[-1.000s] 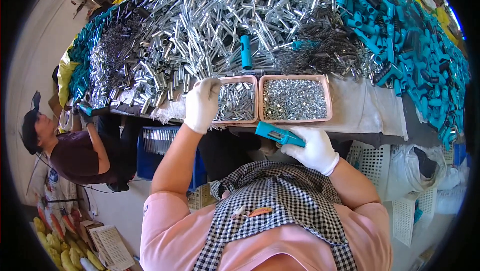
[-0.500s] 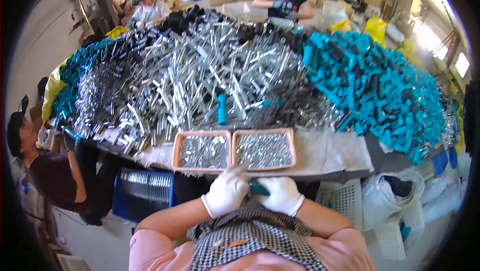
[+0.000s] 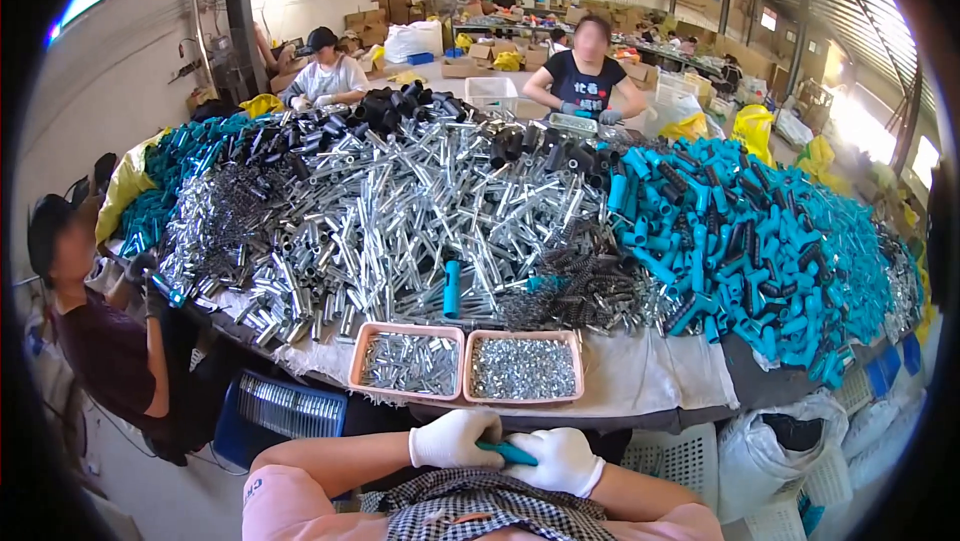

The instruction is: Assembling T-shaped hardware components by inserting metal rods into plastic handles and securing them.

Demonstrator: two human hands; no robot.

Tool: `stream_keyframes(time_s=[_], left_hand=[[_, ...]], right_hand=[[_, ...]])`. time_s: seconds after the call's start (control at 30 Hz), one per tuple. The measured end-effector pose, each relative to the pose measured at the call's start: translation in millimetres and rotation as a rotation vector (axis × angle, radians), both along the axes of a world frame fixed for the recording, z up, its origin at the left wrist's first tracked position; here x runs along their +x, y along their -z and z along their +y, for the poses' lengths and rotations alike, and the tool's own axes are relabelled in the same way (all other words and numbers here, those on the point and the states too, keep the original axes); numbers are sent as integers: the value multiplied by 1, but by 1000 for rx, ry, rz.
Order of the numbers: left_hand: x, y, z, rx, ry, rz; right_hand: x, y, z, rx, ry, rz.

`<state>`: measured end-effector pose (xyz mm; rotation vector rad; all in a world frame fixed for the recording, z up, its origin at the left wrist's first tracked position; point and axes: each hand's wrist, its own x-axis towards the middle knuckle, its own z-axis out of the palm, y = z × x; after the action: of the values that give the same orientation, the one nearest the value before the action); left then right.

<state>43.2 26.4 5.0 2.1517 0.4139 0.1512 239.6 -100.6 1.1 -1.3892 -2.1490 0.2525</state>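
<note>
Both my hands wear white gloves and meet low in the view, in front of my checked apron [image 3: 450,509]. Between them lies a teal tube-shaped handle piece [image 3: 512,453]. My left hand [image 3: 452,440] closes on its left end, and my right hand [image 3: 560,460] wraps round its other end. The gloves hide part of the piece. Just beyond my hands, two pink trays stand side by side at the table's near edge. The left tray [image 3: 354,373] holds small slim metal pins; the right tray [image 3: 579,373] holds small shiny metal parts.
A heap of metal tubes [image 3: 400,206] covers the table's middle, with dark springs [image 3: 590,291] beside it. Teal handles [image 3: 730,231] pile up at right. A blue crate [image 3: 232,431] and white baskets [image 3: 690,461] flank me. Co-workers sit at left and across the table.
The view has tilted up, so the table and trays appear lower and more of the hall shows. My hands stay together on the teal piece, which now shows more plainly.
</note>
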Motion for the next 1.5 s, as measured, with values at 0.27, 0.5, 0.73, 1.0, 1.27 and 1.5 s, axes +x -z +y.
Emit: stream_keyframes(time_s=[0.27,0.5,0.73,1.0,1.27,1.5], left_hand=[[18,-5,16,-95,-95,224],[48,-11,16,63,96,96],[79,2,75,444,-312,18],[73,78,80,784,-190,261],[61,42,65,469,-381,-242],[35,-2,33,557,-97,-438]], right_hand=[[26,14,-5,37,115,0],[55,17,-3,-391,58,157],[71,9,-24,-345,275,335],[51,-2,-21,-287,224,367],[41,-3,-22,-263,367,199],[25,-8,-15,-355,382,84]])
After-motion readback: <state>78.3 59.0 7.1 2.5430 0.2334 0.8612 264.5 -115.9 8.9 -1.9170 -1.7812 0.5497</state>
